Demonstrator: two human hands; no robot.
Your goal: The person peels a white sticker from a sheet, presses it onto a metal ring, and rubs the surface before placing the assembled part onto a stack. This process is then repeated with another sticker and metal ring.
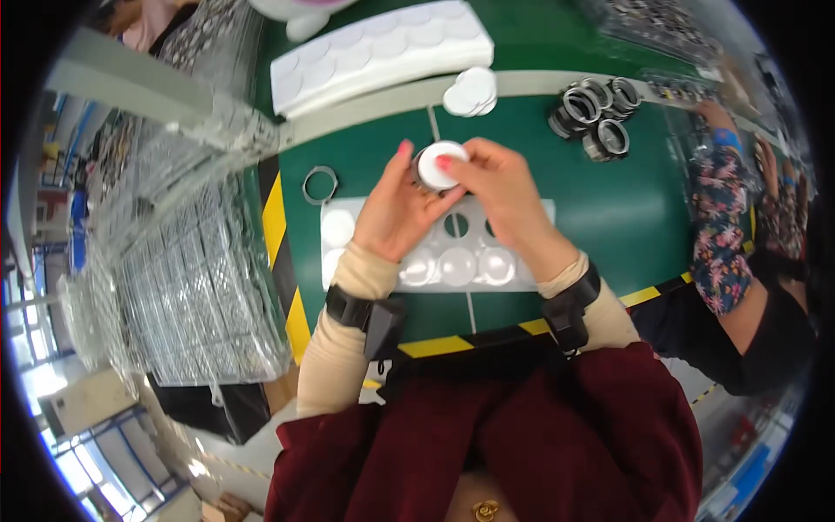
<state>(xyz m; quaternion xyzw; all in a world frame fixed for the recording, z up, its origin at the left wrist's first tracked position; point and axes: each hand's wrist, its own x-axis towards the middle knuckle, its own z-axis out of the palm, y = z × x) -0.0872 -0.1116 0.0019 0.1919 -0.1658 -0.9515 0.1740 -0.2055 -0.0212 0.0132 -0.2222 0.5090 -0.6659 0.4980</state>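
While the left hand (396, 209) curls its fingers and thumb around a dark ring (418, 181), the right hand (504, 187) is clamped on the same piece, its thumb pressing on the white disc (440, 172) that covers the ring's top. Both hold it up together, just over the far edge of a pale tray (457, 289) with round pockets. Two white discs (337, 228) lie at the tray's left end, and green shows through round gaps on its far side. Left of the hands, a thin dark hoop (306, 186) lies alone on the green table (644, 222). Farther off I can see a few loose white discs (474, 91) overlapping in a small heap, and beyond them to the left, a thick white stack of sheets (383, 54) marked with circles. Toward the far right, several dark metal rings (579, 106) stand bunched together. Yellow-and-black tape (275, 217) edges the table on the left and near sides. Clear plastic trays (191, 287) are piled at the left, and at the right another person's flowered sleeve (718, 230) reaches toward the far side.
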